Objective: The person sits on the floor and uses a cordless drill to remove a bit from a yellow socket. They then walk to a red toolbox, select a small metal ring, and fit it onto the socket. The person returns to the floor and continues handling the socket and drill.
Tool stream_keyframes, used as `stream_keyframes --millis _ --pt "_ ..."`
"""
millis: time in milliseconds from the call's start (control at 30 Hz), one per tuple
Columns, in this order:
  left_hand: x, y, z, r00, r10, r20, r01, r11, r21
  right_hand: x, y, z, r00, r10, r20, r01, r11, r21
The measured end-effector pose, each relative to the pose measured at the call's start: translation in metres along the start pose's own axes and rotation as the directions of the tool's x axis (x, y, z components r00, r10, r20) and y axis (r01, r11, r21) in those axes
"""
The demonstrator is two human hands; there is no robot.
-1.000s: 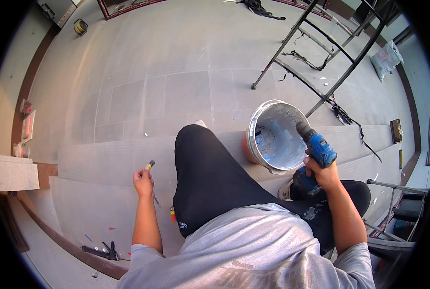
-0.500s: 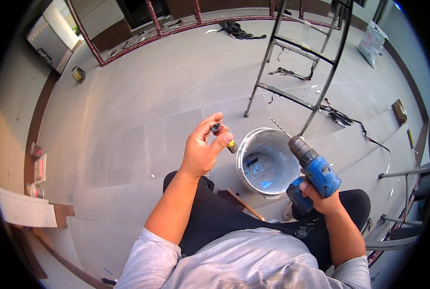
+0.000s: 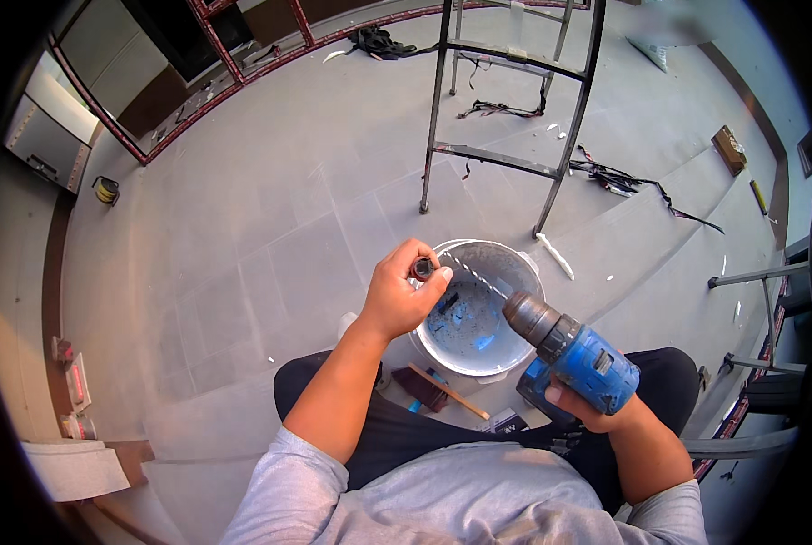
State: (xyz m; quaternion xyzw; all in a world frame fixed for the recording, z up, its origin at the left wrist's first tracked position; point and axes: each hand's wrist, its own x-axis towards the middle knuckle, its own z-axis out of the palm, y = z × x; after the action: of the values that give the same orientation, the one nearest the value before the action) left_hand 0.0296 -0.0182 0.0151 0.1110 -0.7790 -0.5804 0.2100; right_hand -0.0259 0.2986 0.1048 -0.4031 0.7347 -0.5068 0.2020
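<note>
My left hand pinches a small dark cylinder with a hollow end, held over the left rim of a whitish bucket. Gripped in my right hand is a blue cordless drill, pointing up and left. Its long spiral drill bit crosses above the bucket. The bit's tip reaches the fingers of my left hand; whether it touches the cylinder cannot be made out. Blue scraps and dark bits lie in the bucket's bottom, between my bent legs.
A brush with a wooden handle lies before my lap. Beyond the bucket stands a metal stepladder. Black straps and white scraps litter the floor to the right. Metal legs of a stand rise at the right edge.
My left hand has turned the cylinder and come over the bucket's rim. The drill has swung left and its bit now meets my left fingers. The whole view has shifted.
</note>
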Motion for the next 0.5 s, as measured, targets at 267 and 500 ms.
stream_keyframes --millis 267,500 --pt "0.02 0.007 -0.009 0.984 0.174 0.038 -0.178 0.938 0.298 0.013 0.0 -0.004 0.99 0.017 0.137 -0.014 1.0 -0.025" --pt "0.026 0.002 -0.008 0.953 0.283 0.109 -0.303 0.904 0.303 0.019 0.001 -0.003 0.993 0.029 0.11 -0.032 0.999 0.029"
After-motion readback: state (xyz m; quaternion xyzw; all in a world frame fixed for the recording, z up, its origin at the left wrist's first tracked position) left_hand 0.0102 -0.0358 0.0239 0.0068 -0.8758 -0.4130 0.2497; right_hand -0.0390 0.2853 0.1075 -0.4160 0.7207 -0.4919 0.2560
